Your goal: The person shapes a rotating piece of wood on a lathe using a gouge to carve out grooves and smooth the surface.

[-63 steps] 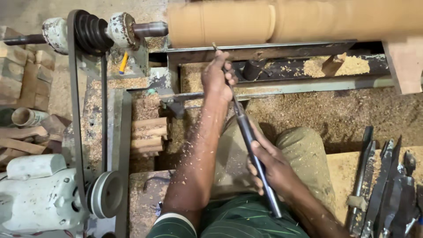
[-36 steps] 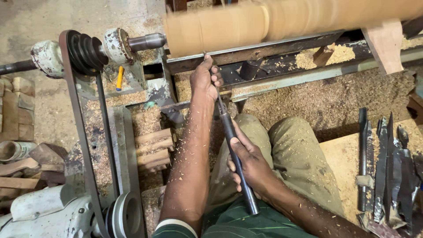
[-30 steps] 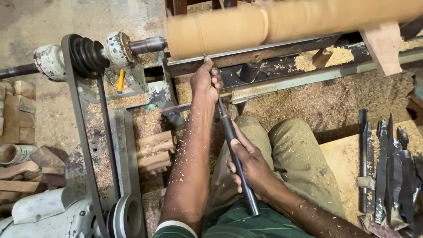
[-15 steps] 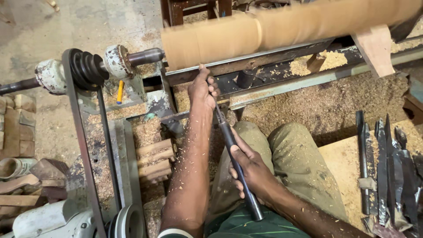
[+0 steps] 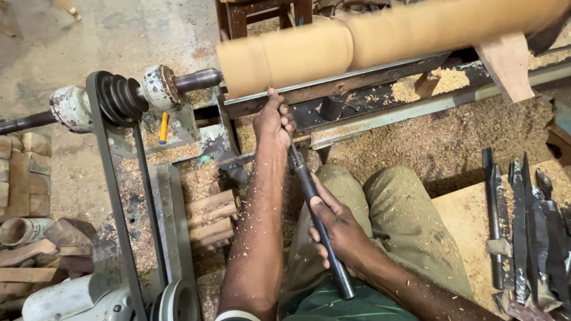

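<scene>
While left hand (image 5: 273, 122) presses one chisel (image 5: 315, 217) near one wooden cylinder (image 5: 357, 41), fingers curled, right hand (image 5: 339, 235) grips its handle; several spare tools (image 5: 523, 226) lie right.

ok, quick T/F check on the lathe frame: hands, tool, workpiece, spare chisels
1. The left hand rests by the tool rest, guiding the turning tool. True.
2. The right hand is empty. False: it grips the tool's dark handle.
3. The wooden workpiece is mounted on the lathe. True.
4. Spare chisels lie left of the drive belt. False: they lie at far right on a board.
5. Sawdust covers the bed. True.
</scene>
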Action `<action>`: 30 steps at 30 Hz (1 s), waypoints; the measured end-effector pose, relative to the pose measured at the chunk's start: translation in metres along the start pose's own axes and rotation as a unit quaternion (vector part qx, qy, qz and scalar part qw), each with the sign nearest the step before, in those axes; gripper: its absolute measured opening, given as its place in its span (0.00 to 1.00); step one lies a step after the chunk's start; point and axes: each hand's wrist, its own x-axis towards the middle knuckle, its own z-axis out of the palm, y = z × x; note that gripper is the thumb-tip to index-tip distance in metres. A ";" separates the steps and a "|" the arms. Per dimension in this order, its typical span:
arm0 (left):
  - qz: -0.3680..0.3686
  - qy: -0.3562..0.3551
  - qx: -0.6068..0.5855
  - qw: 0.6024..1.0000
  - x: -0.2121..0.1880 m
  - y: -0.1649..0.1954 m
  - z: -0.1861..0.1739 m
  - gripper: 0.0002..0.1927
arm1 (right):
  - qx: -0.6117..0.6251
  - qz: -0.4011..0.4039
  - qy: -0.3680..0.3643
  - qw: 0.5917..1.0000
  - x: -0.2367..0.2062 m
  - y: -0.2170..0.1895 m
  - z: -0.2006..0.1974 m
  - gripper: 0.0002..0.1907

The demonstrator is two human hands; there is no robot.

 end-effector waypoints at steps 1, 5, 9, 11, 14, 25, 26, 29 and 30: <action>0.001 0.000 0.005 1.000 0.014 -0.003 0.003 0.11 | -0.001 -0.001 0.000 1.000 0.013 -0.005 -0.005 0.35; -0.004 -0.022 0.001 1.000 0.064 -0.011 0.008 0.09 | -0.034 -0.009 0.000 0.999 0.059 -0.018 -0.022 0.35; 0.008 -0.019 0.004 1.000 0.093 -0.021 0.009 0.13 | -0.023 -0.017 -0.006 1.000 0.085 -0.020 -0.040 0.35; 0.001 -0.028 0.004 1.000 0.101 -0.030 0.013 0.13 | -0.013 -0.013 -0.002 1.000 0.092 -0.020 -0.050 0.35; -0.006 -0.030 0.002 1.000 0.108 -0.040 0.021 0.13 | -0.002 -0.004 0.004 1.000 0.101 -0.021 -0.061 0.34; 0.001 -0.035 0.009 0.999 0.164 -0.069 0.016 0.12 | 0.017 -0.018 -0.001 1.000 0.147 -0.013 -0.088 0.35; -0.002 -0.039 0.016 0.999 0.173 -0.074 0.015 0.11 | 0.017 -0.020 0.004 1.000 0.157 -0.012 -0.090 0.35; -0.005 -0.037 0.030 0.999 0.196 -0.083 0.010 0.13 | 0.041 -0.022 0.003 0.999 0.178 -0.004 -0.096 0.35; -0.004 -0.035 0.034 0.999 0.201 -0.086 0.009 0.13 | 0.044 -0.023 0.002 0.999 0.183 -0.001 -0.098 0.36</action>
